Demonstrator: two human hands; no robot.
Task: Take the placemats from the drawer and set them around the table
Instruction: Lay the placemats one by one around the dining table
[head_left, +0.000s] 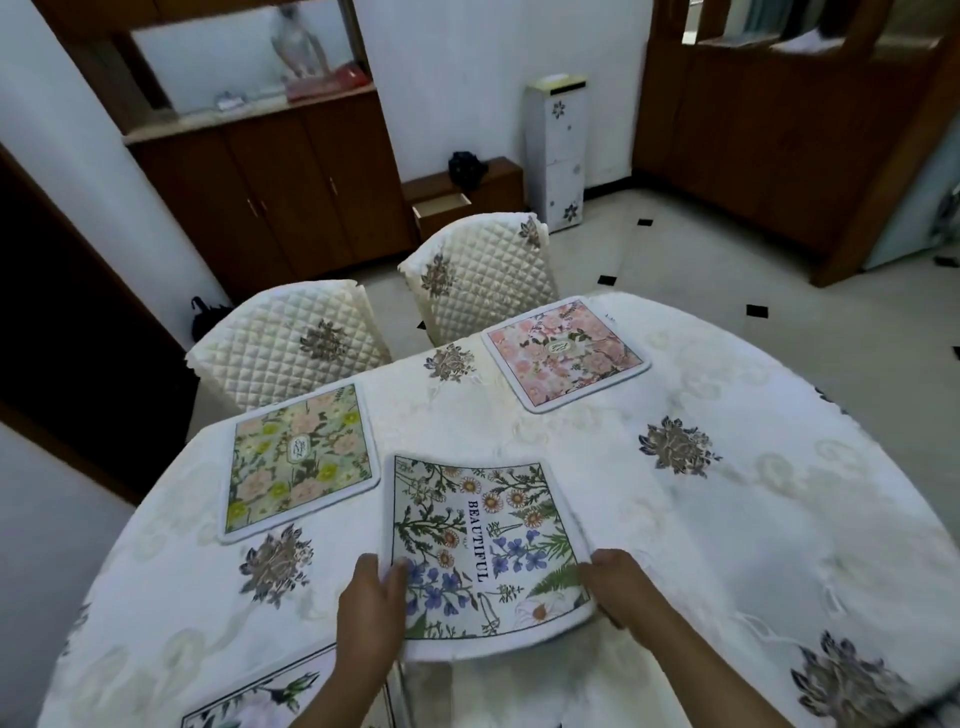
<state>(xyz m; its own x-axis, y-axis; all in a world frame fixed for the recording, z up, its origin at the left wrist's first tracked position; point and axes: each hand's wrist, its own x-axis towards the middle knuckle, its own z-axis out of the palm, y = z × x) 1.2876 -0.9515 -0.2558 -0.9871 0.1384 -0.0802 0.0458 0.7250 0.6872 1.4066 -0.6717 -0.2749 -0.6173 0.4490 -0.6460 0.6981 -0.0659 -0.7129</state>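
I hold a white placemat (483, 545) printed with flowers and the word BEAUTIFUL just above the table, its near edge lifted. My left hand (371, 608) grips its left near edge and my right hand (621, 587) grips its right near edge. A green and yellow floral placemat (301, 457) lies flat at the left, in front of one chair. A pink floral placemat (563, 353) lies flat at the far side, in front of the other chair. Part of another placemat (270, 696) shows at the bottom edge. An open drawer (441, 205) shows in a low cabinet beyond.
The round table wears a cream embroidered cloth (727, 519). Two quilted chairs (291, 348) (478, 275) stand at the far side. A wooden sideboard (260, 197), a white floral cabinet (556, 150) and a tiled floor (675, 249) lie beyond.
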